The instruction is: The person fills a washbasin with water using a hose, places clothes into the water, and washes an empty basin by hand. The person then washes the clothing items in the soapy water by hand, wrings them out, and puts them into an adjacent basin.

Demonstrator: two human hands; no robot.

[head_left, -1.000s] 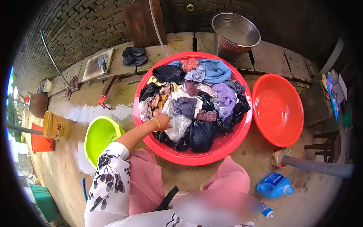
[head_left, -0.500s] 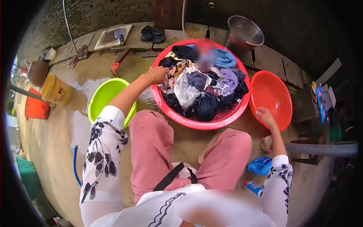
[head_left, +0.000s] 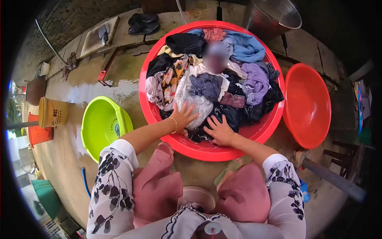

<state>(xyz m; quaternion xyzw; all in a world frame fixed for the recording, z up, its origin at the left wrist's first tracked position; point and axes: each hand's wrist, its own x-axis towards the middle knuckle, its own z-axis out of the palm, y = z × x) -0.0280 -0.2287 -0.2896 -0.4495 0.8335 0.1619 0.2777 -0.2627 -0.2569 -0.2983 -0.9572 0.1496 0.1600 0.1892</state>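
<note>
A large red tub (head_left: 191, 153) filled with wet clothes stands in front of my knees. My left hand (head_left: 184, 117) lies spread on a white lacy garment (head_left: 201, 104) near the tub's front rim. Beside it, my right hand (head_left: 220, 130) rests with fingers apart on a black garment (head_left: 229, 113). Around them lie a dark grey bunched cloth (head_left: 207, 85), a purple garment (head_left: 254, 81), a blue garment (head_left: 244, 46) and an orange patterned cloth (head_left: 174, 79). A blurred patch hides part of the pile at the back.
A lime green basin (head_left: 89, 133) sits to the left, a red basin (head_left: 307, 107) to the right. Behind are a metal bucket (head_left: 274, 20), dark shoes (head_left: 143, 24) and a small red stool (head_left: 106, 71). A yellow bucket (head_left: 53, 112) stands far left; a grey pole (head_left: 334, 179) juts in at right.
My left hand has moved from the tub's left rim onto the clothes at the front. The right hand has come from the red basin onto the clothes. My view has shifted closer to the tub.
</note>
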